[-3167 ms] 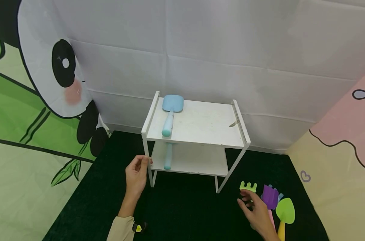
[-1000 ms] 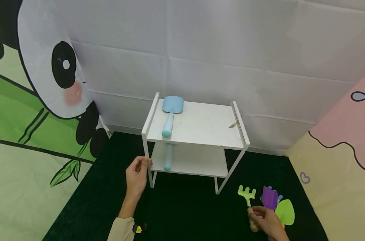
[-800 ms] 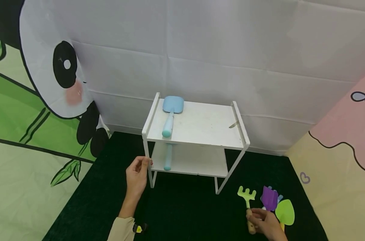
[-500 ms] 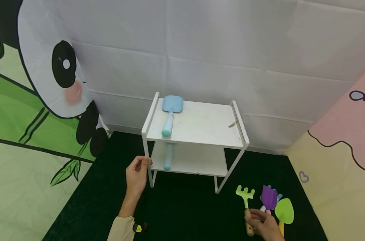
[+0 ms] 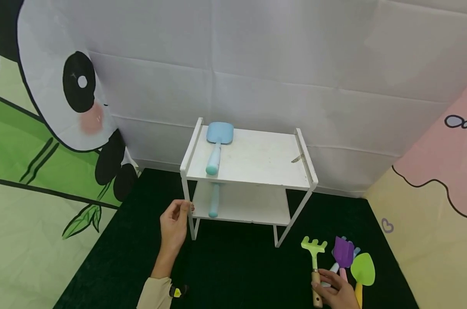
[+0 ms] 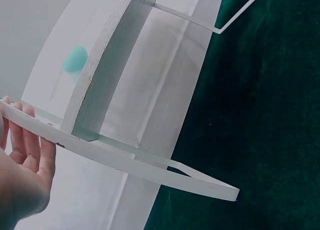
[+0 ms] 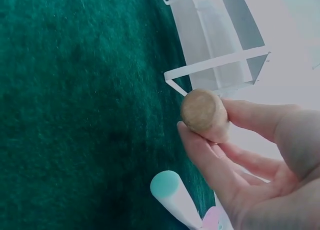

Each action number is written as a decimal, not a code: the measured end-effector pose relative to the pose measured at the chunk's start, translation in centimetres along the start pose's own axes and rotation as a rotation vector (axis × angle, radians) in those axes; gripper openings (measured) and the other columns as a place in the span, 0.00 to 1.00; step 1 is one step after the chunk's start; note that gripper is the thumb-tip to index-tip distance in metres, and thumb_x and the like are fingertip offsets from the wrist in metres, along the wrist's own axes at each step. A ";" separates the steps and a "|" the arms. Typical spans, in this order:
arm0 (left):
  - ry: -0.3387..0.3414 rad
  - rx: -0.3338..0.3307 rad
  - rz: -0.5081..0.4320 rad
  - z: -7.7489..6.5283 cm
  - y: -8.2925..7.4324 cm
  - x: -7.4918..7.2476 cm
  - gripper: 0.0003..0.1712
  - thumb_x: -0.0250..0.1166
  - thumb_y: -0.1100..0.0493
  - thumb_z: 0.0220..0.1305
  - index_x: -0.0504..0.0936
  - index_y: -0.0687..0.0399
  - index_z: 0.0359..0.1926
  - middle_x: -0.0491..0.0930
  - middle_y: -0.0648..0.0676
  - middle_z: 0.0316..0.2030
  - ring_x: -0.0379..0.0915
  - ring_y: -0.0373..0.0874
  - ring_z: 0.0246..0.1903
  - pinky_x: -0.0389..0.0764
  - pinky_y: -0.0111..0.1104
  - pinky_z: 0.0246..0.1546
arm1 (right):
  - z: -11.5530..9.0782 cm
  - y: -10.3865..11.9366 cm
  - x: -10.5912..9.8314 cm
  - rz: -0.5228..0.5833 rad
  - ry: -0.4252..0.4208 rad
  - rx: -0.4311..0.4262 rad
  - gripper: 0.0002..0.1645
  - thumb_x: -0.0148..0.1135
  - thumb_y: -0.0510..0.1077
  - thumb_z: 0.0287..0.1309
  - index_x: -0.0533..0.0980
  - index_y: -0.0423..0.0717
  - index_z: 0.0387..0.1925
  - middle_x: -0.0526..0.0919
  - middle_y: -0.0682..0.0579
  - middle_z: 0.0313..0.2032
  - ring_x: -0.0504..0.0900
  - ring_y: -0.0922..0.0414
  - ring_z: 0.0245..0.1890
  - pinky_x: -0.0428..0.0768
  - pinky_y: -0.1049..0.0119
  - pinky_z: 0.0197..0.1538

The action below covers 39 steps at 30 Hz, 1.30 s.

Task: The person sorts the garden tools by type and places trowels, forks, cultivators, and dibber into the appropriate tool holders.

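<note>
My left hand [image 5: 173,229] grips the front left leg of a small white two-tier shelf [image 5: 256,156]; in the left wrist view its fingers [image 6: 31,145] curl behind the leg. On the top tier lies a light blue toy shovel [image 5: 220,133], handle toward me. A second light blue handle [image 5: 214,201] sticks out on the lower tier, its far end hidden. At the lower right, my right hand [image 5: 338,289] pinches the wooden handle of a lime green toy rake [image 5: 314,248], tines pointing away. The right wrist view shows the handle's rounded butt [image 7: 199,109] between thumb and fingers.
Right of the rake, a purple shovel [image 5: 343,252] with a pink handle overlaps a light blue tool, beside a green spade [image 5: 363,269] with a yellow handle. Dark green cloth [image 5: 233,274] covers the surface. A white fabric wall [image 5: 264,86] rises behind the shelf.
My right hand, earlier reaching over the rake's head, now holds its wooden handle. Over the last second the rake has shifted slightly left. The left hand stays on the shelf leg.
</note>
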<state>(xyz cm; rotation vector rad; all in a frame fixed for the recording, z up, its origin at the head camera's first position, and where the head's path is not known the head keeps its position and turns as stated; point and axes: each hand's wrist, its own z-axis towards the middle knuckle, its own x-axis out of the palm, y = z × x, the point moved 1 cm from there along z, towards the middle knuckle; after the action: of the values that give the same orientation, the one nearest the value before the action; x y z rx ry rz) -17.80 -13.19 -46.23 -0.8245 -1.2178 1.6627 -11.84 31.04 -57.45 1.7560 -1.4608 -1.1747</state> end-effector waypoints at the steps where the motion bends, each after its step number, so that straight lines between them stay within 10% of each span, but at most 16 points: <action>1: -0.001 0.000 -0.002 0.0 0.0 0.0 0.16 0.54 0.55 0.71 0.77 0.66 0.41 0.79 0.59 0.37 0.77 0.47 0.40 0.78 0.29 0.45 | -0.2 0.0 0.1 0.006 -0.009 -0.007 0.40 0.72 0.47 0.49 0.66 0.33 0.59 0.80 0.40 0.47 0.84 0.47 0.40 0.83 0.53 0.38; 39: -0.004 0.000 0.007 -0.1 -0.2 0.1 0.17 0.53 0.55 0.71 0.77 0.68 0.41 0.78 0.60 0.38 0.77 0.47 0.40 0.78 0.31 0.46 | -6.0 5.0 3.9 0.070 -0.051 -0.210 0.34 0.73 0.39 0.47 0.70 0.41 0.56 0.75 0.40 0.52 0.84 0.50 0.40 0.83 0.60 0.39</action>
<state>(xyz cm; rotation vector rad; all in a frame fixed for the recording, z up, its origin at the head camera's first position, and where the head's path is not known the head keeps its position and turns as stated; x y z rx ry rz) -17.68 -13.08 -46.09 -0.8261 -1.2186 1.6707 -8.79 25.37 -51.51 1.5318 -1.3627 -1.2942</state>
